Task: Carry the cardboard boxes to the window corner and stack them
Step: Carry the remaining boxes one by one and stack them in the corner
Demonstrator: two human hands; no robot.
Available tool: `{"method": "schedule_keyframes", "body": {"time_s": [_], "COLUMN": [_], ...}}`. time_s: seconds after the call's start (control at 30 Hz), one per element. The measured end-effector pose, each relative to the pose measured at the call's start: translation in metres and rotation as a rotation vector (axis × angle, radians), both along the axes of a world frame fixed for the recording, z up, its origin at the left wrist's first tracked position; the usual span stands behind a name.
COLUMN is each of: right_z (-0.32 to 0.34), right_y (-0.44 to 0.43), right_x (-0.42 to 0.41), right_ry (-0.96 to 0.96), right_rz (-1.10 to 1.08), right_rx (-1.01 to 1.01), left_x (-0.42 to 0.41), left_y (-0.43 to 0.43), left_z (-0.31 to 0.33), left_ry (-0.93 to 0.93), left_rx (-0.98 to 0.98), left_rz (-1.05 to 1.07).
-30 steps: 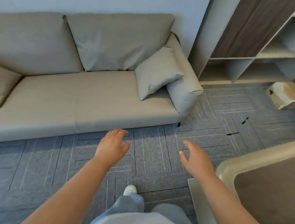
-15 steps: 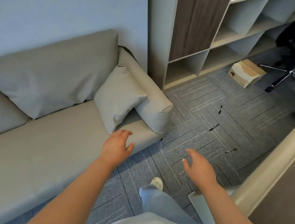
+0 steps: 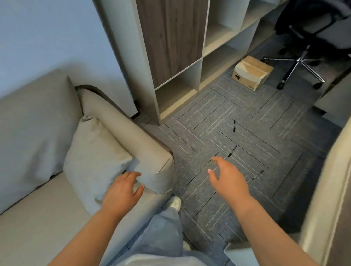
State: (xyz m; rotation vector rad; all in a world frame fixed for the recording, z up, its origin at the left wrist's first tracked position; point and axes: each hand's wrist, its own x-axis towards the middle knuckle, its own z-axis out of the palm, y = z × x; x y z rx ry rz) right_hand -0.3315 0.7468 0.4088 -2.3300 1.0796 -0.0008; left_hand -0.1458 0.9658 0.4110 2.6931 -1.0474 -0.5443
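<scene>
One closed brown cardboard box (image 3: 251, 72) lies on the grey carpet at the far right, beside the foot of the shelf unit and next to an office chair's base. My left hand (image 3: 122, 192) hangs in front of the sofa's armrest, fingers relaxed, holding nothing. My right hand (image 3: 228, 180) is out over the carpet, fingers loosely spread and empty. Both hands are well short of the box. No window corner is in view.
A grey sofa (image 3: 38, 167) with a loose cushion (image 3: 93, 163) fills the left. A shelf unit (image 3: 174, 52) with open cubbies stands behind it. A black office chair (image 3: 307, 48) is at top right. Several pens (image 3: 234, 125) lie on the carpet. A pale rounded table edge (image 3: 333, 180) runs along the right.
The view has swung right, away from the sofa toward the shelf; the box and chair have come further into view. Both hands stay empty and raised.
</scene>
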Motion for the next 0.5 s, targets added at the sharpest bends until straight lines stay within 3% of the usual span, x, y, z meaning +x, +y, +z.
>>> {"method": "schedule_keyframes", "body": {"time_s": [0.2,0.5], "right_z": [-0.013,-0.013], "right_y": [-0.076,-0.164], "right_x": [0.019,-0.003], "right_ry": [0.092,0.201], "right_rz": [-0.146,-0.465], "right_rx": [0.006,0.047], "left_x": [0.062,0.101], "left_y": [-0.135,-0.359], "left_z": [-0.019,0.004], "left_ry": [0.057,0.061], "left_rx": [-0.029,-0.128], "left_rz": [-0.197,-0.544]}}
